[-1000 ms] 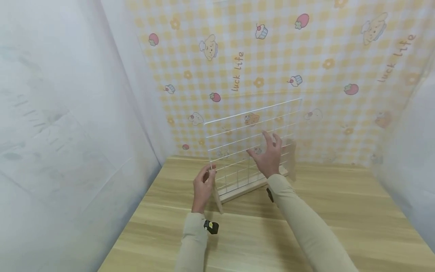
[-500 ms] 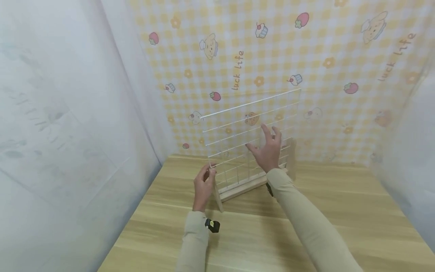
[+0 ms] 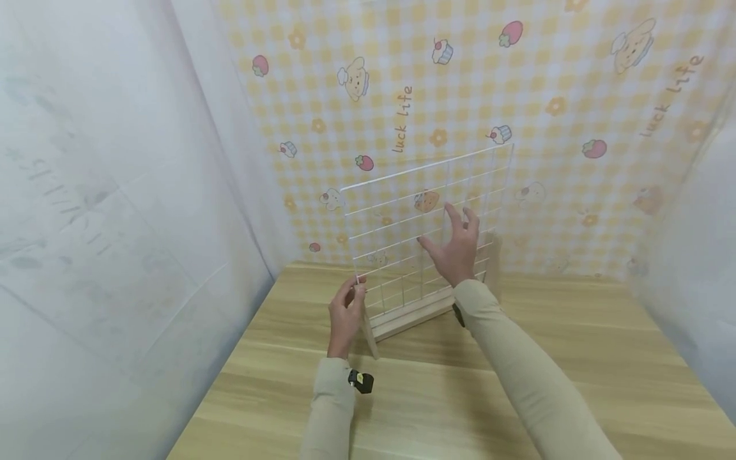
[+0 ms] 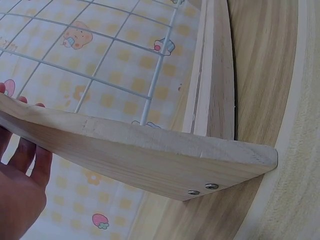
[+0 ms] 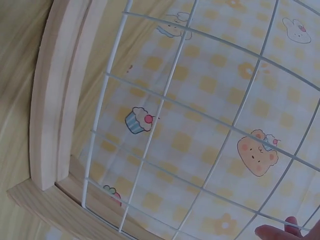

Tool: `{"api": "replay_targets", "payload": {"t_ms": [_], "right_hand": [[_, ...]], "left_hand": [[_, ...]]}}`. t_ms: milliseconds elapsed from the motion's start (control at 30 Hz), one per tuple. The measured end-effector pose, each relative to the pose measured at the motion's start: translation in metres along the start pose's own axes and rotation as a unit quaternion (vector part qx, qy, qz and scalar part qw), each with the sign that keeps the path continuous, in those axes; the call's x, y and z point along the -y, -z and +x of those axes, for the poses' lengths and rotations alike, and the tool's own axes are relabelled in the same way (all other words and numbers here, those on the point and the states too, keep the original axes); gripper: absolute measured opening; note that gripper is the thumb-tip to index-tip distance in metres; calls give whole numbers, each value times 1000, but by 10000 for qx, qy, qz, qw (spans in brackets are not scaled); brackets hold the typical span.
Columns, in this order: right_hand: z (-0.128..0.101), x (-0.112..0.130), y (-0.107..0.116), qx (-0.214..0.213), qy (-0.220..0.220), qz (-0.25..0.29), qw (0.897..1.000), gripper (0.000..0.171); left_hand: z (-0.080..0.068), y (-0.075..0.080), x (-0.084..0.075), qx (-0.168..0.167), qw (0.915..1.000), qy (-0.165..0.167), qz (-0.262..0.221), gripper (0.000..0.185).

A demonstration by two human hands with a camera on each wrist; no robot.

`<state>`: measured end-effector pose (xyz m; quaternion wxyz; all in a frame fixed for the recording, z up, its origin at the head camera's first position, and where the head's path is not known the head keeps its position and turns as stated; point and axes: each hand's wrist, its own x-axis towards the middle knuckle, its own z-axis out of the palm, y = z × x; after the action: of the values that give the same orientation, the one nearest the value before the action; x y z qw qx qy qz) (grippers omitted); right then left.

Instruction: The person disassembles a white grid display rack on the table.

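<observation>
In the head view, the left hand (image 3: pixel 345 314) pinched the near left corner of a white square wire grid panel (image 3: pixel 425 227), its fingertips curled round the wire just above the left wooden end foot (image 3: pixel 368 334) of a pale wooden slotted base (image 3: pixel 411 317). The panel stood upright but tilted, its lower edge close over the groove of the base, whether seated in it or just above I could not tell. To the right of that pinch, the right hand (image 3: pixel 457 249) lay against the near face of the grid with fingers spread and straight, gripping nothing. The base rested on a light wood-grain tabletop (image 3: pixel 575 358), directly below both hands. Behind the grid hung a yellow checked cartoon-print backdrop (image 3: pixel 460 76).

In the left wrist view, the left hand (image 4: pixel 20 190) appeared at the lower left, its fingers (image 4: pixel 30 160) lying behind the wooden end foot (image 4: pixel 150 160). Two screw heads (image 4: pixel 200 189) showed in the foot's end, away from the fingers. The grid's wires (image 4: pixel 155 85) ran above the foot, and the grooved rail (image 4: pixel 212 75) stretched off beyond it.

In the right wrist view, only fingertips (image 5: pixel 280 232) of the right hand showed at the lower right edge, by the grid wires (image 5: pixel 200 120); how they lay could not be told there. The grooved base (image 5: pixel 60 100) lay far left of them.
</observation>
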<state>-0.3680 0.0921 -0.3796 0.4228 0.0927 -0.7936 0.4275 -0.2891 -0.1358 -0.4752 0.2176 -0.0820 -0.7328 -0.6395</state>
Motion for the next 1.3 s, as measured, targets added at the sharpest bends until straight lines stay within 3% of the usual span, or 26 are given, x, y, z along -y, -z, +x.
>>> {"api": "replay_targets", "payload": {"t_ms": [200, 533, 767, 1067, 1300], "right_hand": [[7, 7, 4, 127, 3, -28, 9999, 82], [20, 13, 7, 18, 199, -43, 9998, 82], [33, 25, 11, -81, 319, 87, 9994, 83], [46, 31, 16, -305, 280, 75, 9991, 82], [55, 43, 22, -220, 333, 265, 9989, 80]], "left_hand": [[0, -1, -4, -70, 10000, -47, 32, 23], [-7, 1, -33, 98, 9999, -31, -11, 24], [-6, 0, -33, 40, 9997, -194, 122, 25], [-7, -1, -26, 161, 9999, 6, 22, 24], [-9, 0, -33, 132, 9999, 78, 28, 23]]}}
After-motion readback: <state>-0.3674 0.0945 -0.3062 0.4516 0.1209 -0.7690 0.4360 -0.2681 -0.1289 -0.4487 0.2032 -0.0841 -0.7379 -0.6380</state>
